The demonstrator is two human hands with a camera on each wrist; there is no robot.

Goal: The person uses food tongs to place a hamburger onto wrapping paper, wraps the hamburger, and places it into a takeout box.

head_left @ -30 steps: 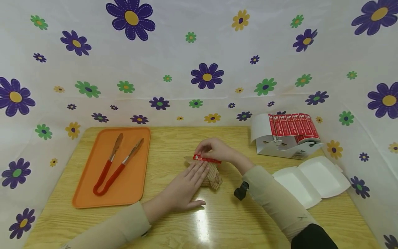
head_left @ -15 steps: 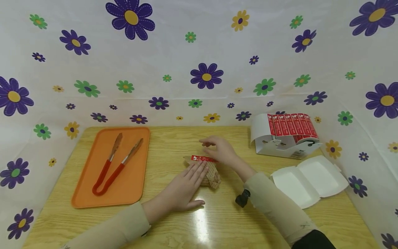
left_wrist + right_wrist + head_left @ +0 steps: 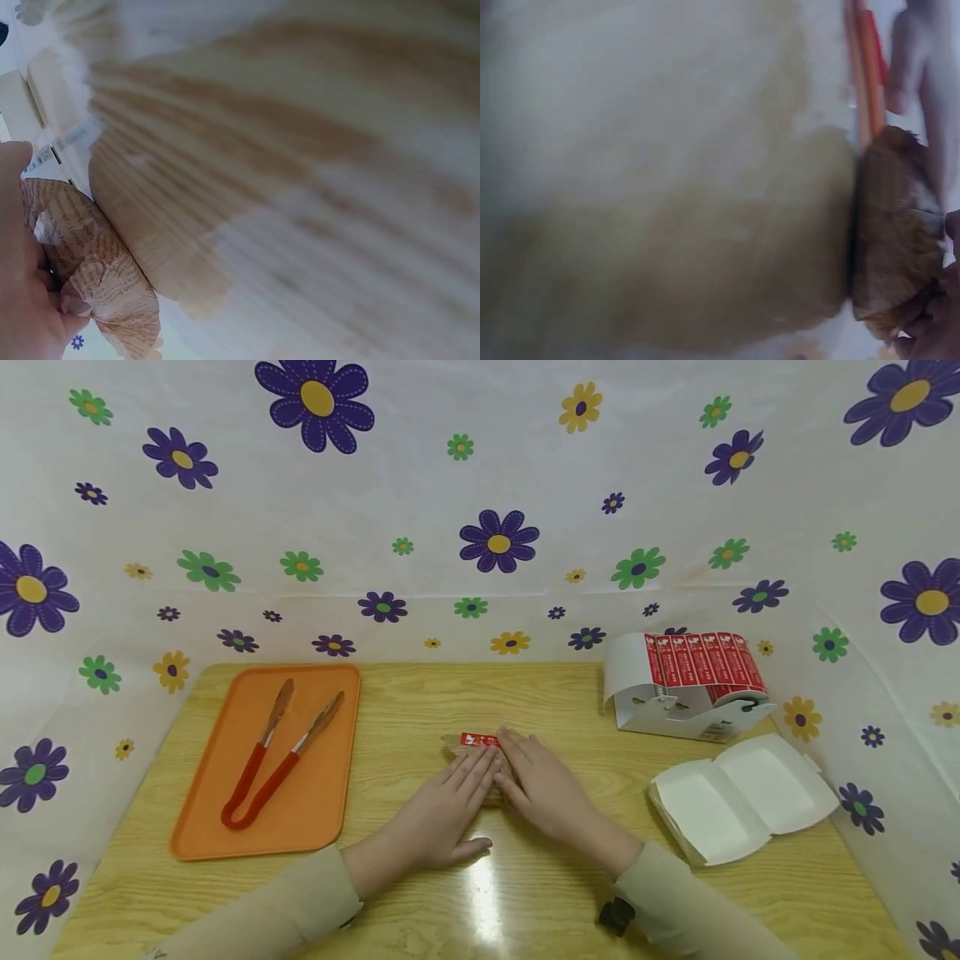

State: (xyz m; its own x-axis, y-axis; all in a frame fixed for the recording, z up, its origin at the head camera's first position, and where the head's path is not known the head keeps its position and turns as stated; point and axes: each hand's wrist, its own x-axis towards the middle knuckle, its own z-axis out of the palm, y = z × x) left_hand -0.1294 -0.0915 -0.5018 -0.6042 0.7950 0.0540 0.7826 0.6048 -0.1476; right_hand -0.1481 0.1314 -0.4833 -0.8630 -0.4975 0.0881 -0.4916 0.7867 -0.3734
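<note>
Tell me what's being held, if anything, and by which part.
Nothing is gripped: the left hand and right hand rest, fingers straight, on the paper-wrapped bundle.

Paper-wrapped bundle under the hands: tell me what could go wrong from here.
The left hand and right hand both rest on the paper-wrapped bundle, so pressing too hard might squash it. Its paper looks creased in the left wrist view, so the red label may not stick flat. The right hand's fingers lie at the label's right end, so a sideways slip could skew it.
</note>
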